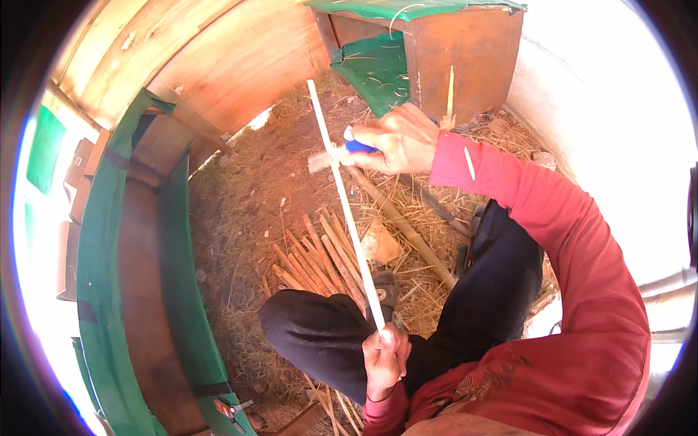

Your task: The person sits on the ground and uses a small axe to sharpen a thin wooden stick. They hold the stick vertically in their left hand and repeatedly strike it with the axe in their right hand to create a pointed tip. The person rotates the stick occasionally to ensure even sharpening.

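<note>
My left hand (385,360) is closed round the lower end of a long, pale wooden strip (350,221), low in front of my body. The strip slants up and slightly left, away from me. My right hand (403,142) grips the blue handle of a broad-bladed knife (320,161) near the strip's upper part. The blade crosses the strip there; whether it cuts in cannot be made out. A pale shaving (470,163) lies on my right sleeve. Below the strip, a bundle of split wooden sticks (320,258) rests on the ground beside my leg.
A long bamboo pole (407,225) lies on the straw-strewn ground (240,211). A wooden box with green cloth (465,62) stands at the far side, a long green-edged wooden trough (156,291) at the left. A white wall (582,94) bounds the right.
</note>
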The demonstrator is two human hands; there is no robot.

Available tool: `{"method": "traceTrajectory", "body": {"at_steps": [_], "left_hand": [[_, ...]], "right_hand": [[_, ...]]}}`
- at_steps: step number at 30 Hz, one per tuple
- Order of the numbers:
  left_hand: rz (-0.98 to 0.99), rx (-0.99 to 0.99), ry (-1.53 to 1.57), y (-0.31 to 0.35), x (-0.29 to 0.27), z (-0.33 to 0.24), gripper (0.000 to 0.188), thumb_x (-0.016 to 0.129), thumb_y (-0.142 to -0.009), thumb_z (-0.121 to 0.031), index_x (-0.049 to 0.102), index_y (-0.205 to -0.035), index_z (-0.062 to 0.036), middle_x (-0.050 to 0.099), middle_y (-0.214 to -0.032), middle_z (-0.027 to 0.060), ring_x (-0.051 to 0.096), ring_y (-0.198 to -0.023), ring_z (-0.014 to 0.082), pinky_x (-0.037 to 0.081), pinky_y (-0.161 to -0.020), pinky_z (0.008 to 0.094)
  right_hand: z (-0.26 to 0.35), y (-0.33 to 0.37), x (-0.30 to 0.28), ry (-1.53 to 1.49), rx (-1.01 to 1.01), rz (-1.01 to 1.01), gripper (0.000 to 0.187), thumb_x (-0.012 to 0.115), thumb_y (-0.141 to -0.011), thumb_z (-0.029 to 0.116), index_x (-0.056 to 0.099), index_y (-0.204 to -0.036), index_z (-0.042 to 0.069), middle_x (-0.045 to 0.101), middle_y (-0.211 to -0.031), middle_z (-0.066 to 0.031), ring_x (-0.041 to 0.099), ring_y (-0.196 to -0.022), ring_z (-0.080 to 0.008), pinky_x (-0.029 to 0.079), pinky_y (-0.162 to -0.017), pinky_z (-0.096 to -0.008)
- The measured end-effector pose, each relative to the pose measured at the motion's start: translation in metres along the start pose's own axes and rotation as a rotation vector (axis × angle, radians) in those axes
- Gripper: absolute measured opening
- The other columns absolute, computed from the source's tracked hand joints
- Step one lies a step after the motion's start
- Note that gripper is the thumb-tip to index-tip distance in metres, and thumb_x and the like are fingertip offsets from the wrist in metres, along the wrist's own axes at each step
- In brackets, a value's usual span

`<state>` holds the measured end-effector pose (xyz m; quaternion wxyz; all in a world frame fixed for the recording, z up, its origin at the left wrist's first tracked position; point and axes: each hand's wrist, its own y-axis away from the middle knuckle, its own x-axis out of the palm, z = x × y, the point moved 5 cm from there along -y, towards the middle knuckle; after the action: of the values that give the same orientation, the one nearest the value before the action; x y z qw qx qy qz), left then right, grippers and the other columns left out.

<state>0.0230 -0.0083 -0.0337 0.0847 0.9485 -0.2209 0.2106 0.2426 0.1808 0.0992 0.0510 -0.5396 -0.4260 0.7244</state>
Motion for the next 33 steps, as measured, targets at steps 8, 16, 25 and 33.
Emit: {"method": "traceTrajectory", "body": {"at_steps": [8,16,25,33], "left_hand": [[0.066,-0.146,0.060,0.066,-0.012,0.042,0.044,0.041,-0.101,-0.034,0.041,-0.067,-0.0068,0.034,-0.044,-0.0005,0.029,-0.034,0.0070,0.022,-0.036,0.0232],[0.079,-0.082,0.390,0.042,-0.014,0.028,0.046,0.042,-0.100,-0.038,0.040,-0.066,-0.0061,0.032,-0.049,-0.0023,0.032,-0.036,0.0081,0.024,-0.037,0.0232],[0.137,-0.091,0.303,0.024,0.001,0.030,0.046,0.041,-0.100,-0.039,0.041,-0.067,-0.0059,0.033,-0.049,-0.0023,0.032,-0.035,0.0078,0.025,-0.038,0.0223],[0.121,-0.039,0.159,0.024,-0.001,0.036,0.044,0.043,-0.100,-0.036,0.043,-0.069,-0.0052,0.035,-0.047,-0.0008,0.032,-0.034,0.0079,0.024,-0.036,0.0231]], "right_hand": [[-0.115,0.021,-0.010,0.101,0.666,-0.171,0.056,0.044,-0.094,0.052,0.063,-0.078,0.002,0.061,-0.063,-0.0191,0.061,-0.062,-0.0391,0.047,-0.056,-0.0474],[-0.026,0.008,0.012,-0.680,0.414,0.066,0.036,0.053,-0.096,0.038,0.061,-0.086,0.004,0.050,-0.060,-0.0020,0.046,-0.053,-0.0127,0.038,-0.050,-0.0320],[0.023,0.010,0.012,-0.992,0.424,0.029,0.030,0.066,-0.089,0.032,0.061,-0.076,0.006,0.047,-0.057,0.0026,0.039,-0.054,-0.0069,0.033,-0.050,-0.0289],[-0.016,0.009,-0.002,-0.891,0.495,-0.236,0.015,0.062,-0.093,0.019,0.064,-0.086,0.006,0.052,-0.064,0.0045,0.044,-0.056,-0.0024,0.036,-0.050,-0.0220]]}}
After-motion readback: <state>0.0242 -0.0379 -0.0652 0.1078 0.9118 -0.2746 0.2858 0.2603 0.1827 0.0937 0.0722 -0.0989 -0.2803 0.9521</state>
